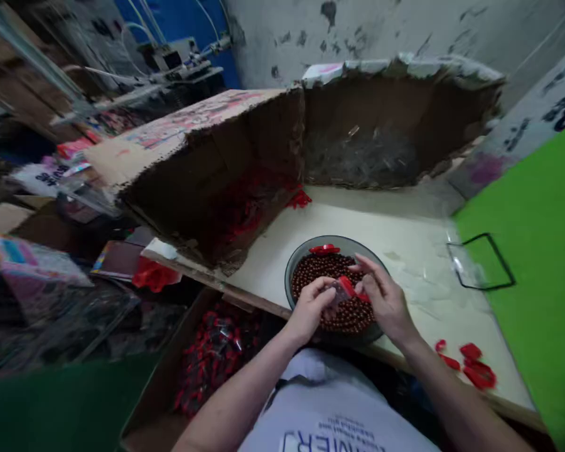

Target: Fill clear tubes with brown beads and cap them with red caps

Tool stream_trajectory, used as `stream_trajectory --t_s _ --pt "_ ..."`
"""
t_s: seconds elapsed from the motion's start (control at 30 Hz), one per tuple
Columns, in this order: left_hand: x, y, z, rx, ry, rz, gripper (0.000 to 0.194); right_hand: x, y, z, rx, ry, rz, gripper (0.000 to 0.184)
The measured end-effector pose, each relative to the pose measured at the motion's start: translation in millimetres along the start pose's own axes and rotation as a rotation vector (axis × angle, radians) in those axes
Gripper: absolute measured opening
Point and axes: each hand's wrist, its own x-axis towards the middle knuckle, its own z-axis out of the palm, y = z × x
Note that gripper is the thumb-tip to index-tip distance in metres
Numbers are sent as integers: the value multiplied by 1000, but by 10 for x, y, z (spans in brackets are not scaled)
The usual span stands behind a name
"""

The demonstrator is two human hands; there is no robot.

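My left hand (314, 306) is closed around a small clear plastic container (339, 291) with a red cap (346, 285). It is tilted over a grey bowl (288, 276) filled with brown round beads (351, 320). My right hand (381, 295) is at the capped end, thumb and fingers closed on a red flap of the cap (362, 295); its index finger sticks out a little. What else the fingers cover is hidden. More red plastic pieces (324, 249) lie on the beads at the bowl's far rim.
A cut-open cardboard box (245, 138) with red pieces stands left, and another box (358, 119) with clear containers behind. Loose red pieces (480, 370) and a black wire handle (494, 251) are at right. Below the table, a carton (150, 389) holds many red-capped containers.
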Motion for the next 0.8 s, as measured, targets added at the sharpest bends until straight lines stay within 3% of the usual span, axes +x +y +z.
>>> stream_trajectory --t_s 0.13,0.27,0.4,0.6,0.8 --pt "-15 -69 130 76 -116 -26 29 172 -102 68 218 -107 73 42" --pt "-18 -76 247 167 5 81 41 173 -202 191 456 -254 208 45" --pt "-43 -45 301 257 78 169 46 75 -271 276 547 -253 222 44" --pt "-66 -153 242 321 100 148 46 29 -197 329 629 -197 314 42" --pt "-7 -152 135 389 30 134 45 -5 -164 419 677 -276 444 46"
